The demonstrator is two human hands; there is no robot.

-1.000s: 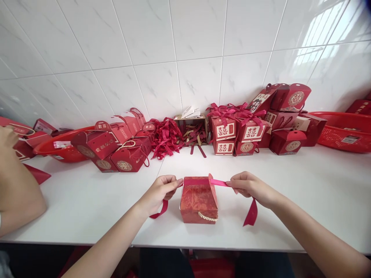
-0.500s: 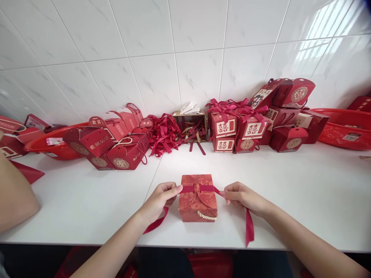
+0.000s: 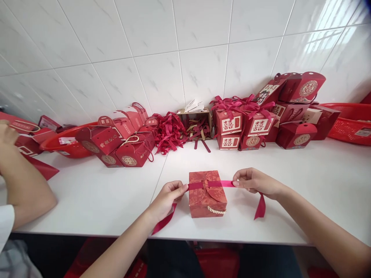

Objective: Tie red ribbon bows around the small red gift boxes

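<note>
A small red patterned gift box [image 3: 207,210] with a twisted cream cord stands on the white table in front of me. A dark red ribbon [image 3: 214,184] runs across its top, passing through slots in the flaps. My left hand [image 3: 171,195] pinches the ribbon close to the box's left edge, and a loose tail hangs below that hand. On the other side my right hand [image 3: 255,181] grips the ribbon between thumb and fingers, a little away from the box. The stretch between is taut, and its other tail dangles under the right hand.
Behind lie a heap of red ribbons [image 3: 170,133] and an open carton [image 3: 193,112] of ribbon strips. Red gift boxes are stacked left [image 3: 136,152] and right [image 3: 228,143]. Red plastic baskets [image 3: 352,129] stand at both sides. Another person's arm [image 3: 31,189] rests at the left.
My right hand has moved up and outward, drawing the ribbon straighter and longer on that side. My left hand keeps its pinch beside the box. The other person's arm has shifted, and the view has turned slightly.
</note>
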